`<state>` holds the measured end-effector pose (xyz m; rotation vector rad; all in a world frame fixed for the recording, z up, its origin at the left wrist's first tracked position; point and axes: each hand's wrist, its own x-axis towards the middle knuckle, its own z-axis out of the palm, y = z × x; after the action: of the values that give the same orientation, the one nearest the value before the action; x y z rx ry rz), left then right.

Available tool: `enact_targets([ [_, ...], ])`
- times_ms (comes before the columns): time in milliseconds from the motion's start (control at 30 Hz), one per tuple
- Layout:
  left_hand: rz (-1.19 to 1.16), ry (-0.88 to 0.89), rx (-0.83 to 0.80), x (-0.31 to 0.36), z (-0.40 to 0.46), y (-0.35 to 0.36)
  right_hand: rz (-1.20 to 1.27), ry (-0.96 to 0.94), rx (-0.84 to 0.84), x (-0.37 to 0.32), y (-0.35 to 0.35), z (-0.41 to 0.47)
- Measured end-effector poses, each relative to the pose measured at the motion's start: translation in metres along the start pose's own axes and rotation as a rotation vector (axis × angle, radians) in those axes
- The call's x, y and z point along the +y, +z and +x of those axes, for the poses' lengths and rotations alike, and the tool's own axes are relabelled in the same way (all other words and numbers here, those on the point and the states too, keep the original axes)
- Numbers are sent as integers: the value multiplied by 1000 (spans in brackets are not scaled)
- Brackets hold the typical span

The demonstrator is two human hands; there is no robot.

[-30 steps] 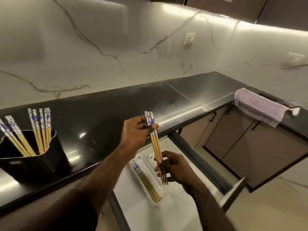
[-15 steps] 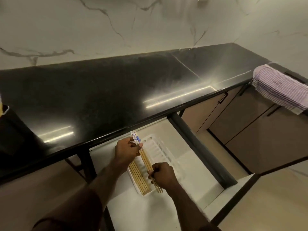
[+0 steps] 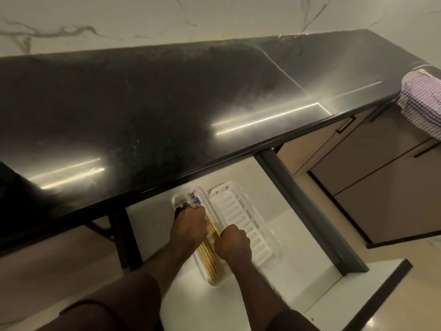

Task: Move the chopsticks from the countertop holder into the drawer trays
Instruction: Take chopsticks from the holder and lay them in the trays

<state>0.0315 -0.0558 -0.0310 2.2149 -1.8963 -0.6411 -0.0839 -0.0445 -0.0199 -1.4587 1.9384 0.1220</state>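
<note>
Both hands (image 3: pixel 188 226) press chopsticks (image 3: pixel 211 255) into left tray (image 3: pixel 214 283).

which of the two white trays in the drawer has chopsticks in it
The left white slotted plastic tray, under both hands, holds the wooden chopsticks with blue-patterned tops. The right white slotted tray beside it shows only bare slots.

Left hand (image 3: pixel 188 226) covers the middle of the chopsticks (image 3: pixel 211 259) in the left tray (image 3: pixel 216 284); only their patterned tops and plain lower lengths show. Right hand (image 3: pixel 232 244) is curled, its fingers hidden beneath the knuckles, so its contact with the chopsticks cannot be told. The chopstick count is unclear. The striped towel (image 3: pixel 420 101) is cut by the right edge, and the desk (image 3: pixel 143 103) by the left edge.
</note>
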Motion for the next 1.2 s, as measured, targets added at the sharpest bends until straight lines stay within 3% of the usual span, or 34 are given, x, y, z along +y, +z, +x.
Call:
enact_targets([
  [333, 258, 55, -137, -22, 11, 22, -196, -19, 56, -9, 30, 0],
  [500, 403, 127, -220, -22, 13, 21, -284, -114, 88, -5, 34, -2],
  [867, 577, 104, -393, -12, 23, 17, -632, -359, 158, 4, 43, -5],
  [1033, 603, 127, -372, -11, 21, 17, -588, -442, 165, 8, 46, 5],
  [1200, 603, 125, -370, -12, 22, 19, -441, -346, 110, 14, 43, -3],
])
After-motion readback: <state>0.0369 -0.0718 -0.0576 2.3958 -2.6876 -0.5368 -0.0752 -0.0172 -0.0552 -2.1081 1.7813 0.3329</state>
